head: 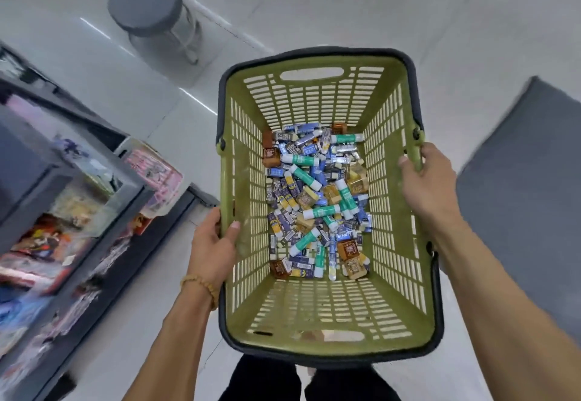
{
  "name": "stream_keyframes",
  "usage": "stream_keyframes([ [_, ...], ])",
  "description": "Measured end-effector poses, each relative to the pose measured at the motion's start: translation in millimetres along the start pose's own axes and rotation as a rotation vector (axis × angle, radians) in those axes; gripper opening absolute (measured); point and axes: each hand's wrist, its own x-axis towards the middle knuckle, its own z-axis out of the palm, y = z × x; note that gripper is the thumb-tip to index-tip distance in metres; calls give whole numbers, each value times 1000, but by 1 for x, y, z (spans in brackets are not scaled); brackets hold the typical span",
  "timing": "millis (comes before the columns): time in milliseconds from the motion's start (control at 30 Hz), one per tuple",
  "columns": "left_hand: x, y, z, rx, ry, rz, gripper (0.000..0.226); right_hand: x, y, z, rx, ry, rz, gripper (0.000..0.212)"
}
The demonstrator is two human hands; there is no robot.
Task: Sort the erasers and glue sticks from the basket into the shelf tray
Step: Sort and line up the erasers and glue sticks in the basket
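- Far out beyond the left hand, a dark shelf is running along the edge of the view, its goods lying blurred in pink, red and blue; no print on them is coming through clearly.
- Ahead of the left hand, well apart from it, a round grey stool is standing on the pale floor.
- The left hand is gripping the left rim of the basket, thumb hooked over the inside of the wall and fingers curled under the outside; a beaded bracelet is sitting on its wrist.
- Between the two hands, the green slotted basket with a dark rim is being held up above the floor.
- The erasers and glue sticks are lying heaped together on the basket floor, between the hands and slightly ahead of them. Several blue eraser sleeves are showing "2B"; brown and tan ones are carrying print too small to read. The glue sticks are white tubes with green bands, their lettering not legible.
- The right hand is clasping the right rim, fingers wrapped over the edge just below the handle pivot.
- Out past the right hand, a grey mat is lying on the floor.
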Motion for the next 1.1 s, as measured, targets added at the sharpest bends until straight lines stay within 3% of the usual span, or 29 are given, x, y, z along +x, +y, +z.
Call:
stream_keyframes([
  [267,159,165,37,-124,61,-41,25,214,-164,2,-73,-34,-106,22],
  [533,307,314,51,-203,186,-66,31,415,-314,31,-118,-105,-210,26],
  [800,474,449,60,-364,351,-132,27,629,-477,111,-158,-287,-316,24],
  [1100,629,559,1,-565,555,-194,24,757,-688,234,-273,-480,-468,17],
])
